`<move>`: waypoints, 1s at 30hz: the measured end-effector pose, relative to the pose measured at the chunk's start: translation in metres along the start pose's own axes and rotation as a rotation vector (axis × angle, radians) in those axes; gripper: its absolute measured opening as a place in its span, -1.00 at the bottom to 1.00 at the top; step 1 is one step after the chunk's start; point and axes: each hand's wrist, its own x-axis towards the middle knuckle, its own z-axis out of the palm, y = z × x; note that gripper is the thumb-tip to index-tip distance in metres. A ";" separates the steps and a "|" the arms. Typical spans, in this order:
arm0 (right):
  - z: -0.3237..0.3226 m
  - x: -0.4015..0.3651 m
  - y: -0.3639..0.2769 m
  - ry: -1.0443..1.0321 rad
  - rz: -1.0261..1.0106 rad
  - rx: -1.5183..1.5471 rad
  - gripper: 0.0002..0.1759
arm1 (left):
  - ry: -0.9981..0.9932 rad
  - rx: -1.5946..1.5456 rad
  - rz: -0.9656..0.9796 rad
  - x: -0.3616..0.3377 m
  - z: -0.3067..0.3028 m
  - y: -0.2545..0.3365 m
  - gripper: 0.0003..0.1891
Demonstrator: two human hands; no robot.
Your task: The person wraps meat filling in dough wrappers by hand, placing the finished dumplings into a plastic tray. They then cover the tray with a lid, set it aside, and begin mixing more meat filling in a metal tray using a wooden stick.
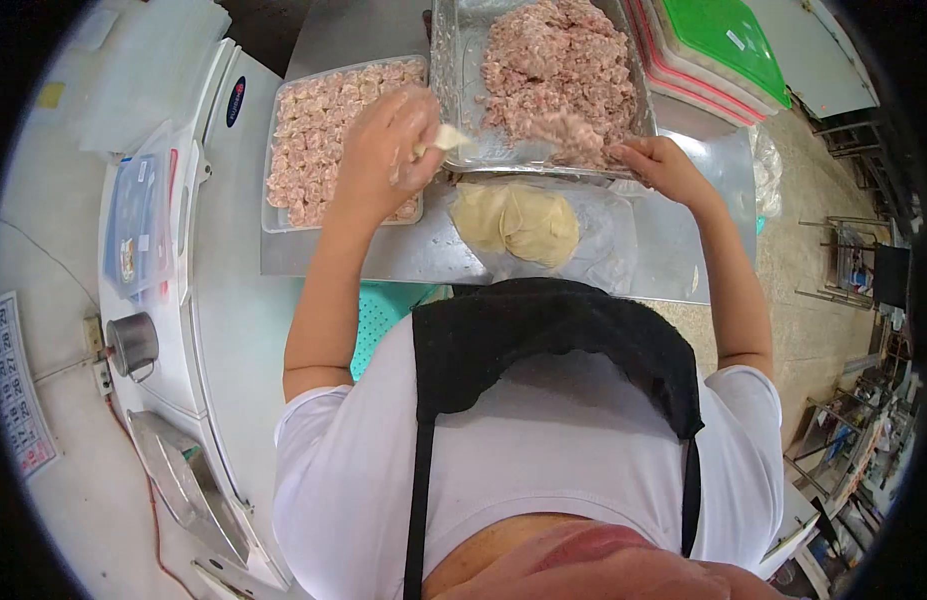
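My left hand (391, 150) is above the right side of a clear tray (273, 215) filled with rows of meat dumplings (308, 145). Its fingers are closed on a pale dough wrapper (448, 139). My right hand (665, 170), at the lower right corner of a metal tray (467, 95), grips a utensil mostly hidden under meat; its end carries a lump of minced meat (570, 137). A large mound of minced meat (558, 65) fills the right part of that tray. Below it, a stack of round dough wrappers (518, 222) lies on a plastic sheet (608, 235).
Stacked containers with a green lid (728, 45) stand at the upper right. A white freezer (228, 300) is on the left, with a metal pot (133, 342) beside it. A turquoise perforated basket (378, 318) shows under the table edge (413, 262).
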 end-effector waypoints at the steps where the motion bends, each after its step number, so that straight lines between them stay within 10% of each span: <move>1: -0.003 -0.003 -0.010 -0.016 0.075 0.153 -0.58 | 0.085 -0.162 -0.073 0.002 0.014 -0.001 -0.81; 3: -0.006 -0.007 -0.024 0.013 0.057 0.268 -0.59 | 0.166 -0.315 -0.146 0.007 0.046 0.002 -0.80; 5: -0.002 -0.004 -0.031 0.044 0.040 0.381 -0.61 | 0.308 -1.493 -0.911 0.013 0.079 0.011 -0.66; 8: 0.013 0.008 -0.035 0.182 -0.045 0.508 -0.61 | 0.513 -1.955 -1.243 0.028 0.105 0.036 -0.69; 16: 0.027 0.017 -0.019 -0.066 0.027 1.007 -0.63 | 0.725 -2.202 -1.150 0.023 0.152 0.045 -0.61; 22: 0.023 0.010 0.003 -0.012 0.066 0.902 -0.65 | 0.878 -2.115 -1.543 0.018 0.166 0.076 -0.60; 25: 0.024 0.013 0.009 -0.053 -0.035 0.899 -0.65 | 0.864 -2.061 -1.447 0.025 0.169 0.082 -0.61; 28: 0.043 0.018 0.016 0.114 -0.096 0.616 -0.64 | 0.749 -2.408 -0.899 0.029 0.161 0.077 -0.60; 30: 0.041 0.017 0.020 0.307 -0.477 0.186 -0.64 | 0.838 -2.522 -0.749 0.036 0.137 0.078 -0.38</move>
